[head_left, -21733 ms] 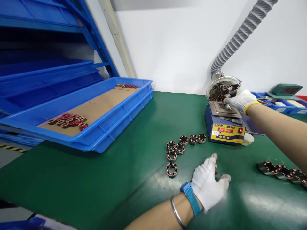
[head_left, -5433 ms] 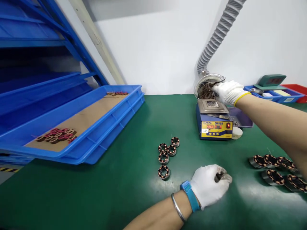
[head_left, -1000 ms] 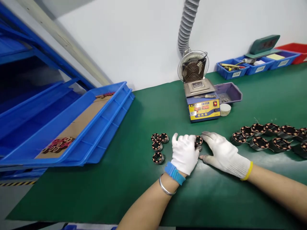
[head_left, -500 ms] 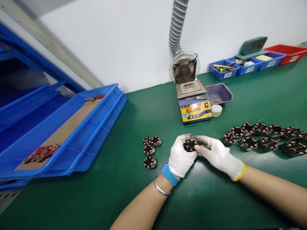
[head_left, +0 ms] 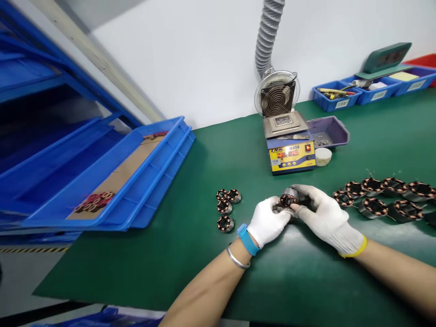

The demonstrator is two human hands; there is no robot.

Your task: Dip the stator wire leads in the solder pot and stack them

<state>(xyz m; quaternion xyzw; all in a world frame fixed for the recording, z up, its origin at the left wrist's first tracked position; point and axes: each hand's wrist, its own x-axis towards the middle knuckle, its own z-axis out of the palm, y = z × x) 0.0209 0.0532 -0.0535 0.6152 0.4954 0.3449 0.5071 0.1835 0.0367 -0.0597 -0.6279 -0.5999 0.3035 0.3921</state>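
Between my two white-gloved hands is a motor stator (head_left: pixel 289 196), a short metal ring with copper windings. It is tilted, so its grey outer wall shows above the wound end. My right hand (head_left: pixel 322 214) grips it from the right, with fingers over the top and the thumb near the lower edge. The fingers of my left hand (head_left: pixel 269 221) are closed at its lower left side, their tips partly hidden. A small group of stators (head_left: pixel 225 224) stands on the green table left of my hands. More stators (head_left: pixel 374 208) stand in two rows to the right.
A solder pot (head_left: pixel 291 150) with a lit display stands behind my hands, beneath a fan and grey duct (head_left: pixel 269 38). A purple tray (head_left: pixel 340 131) and a round white block (head_left: pixel 323 156) are beside it. Stacked blue trays (head_left: pixel 163 168) stand left; blue bins (head_left: pixel 337 97) line the wall.
The stator has been turned in my hands, from its wound end facing up to a tilt that shows its outer wall. My left hand has shifted lower around it. The camera view has swung left.
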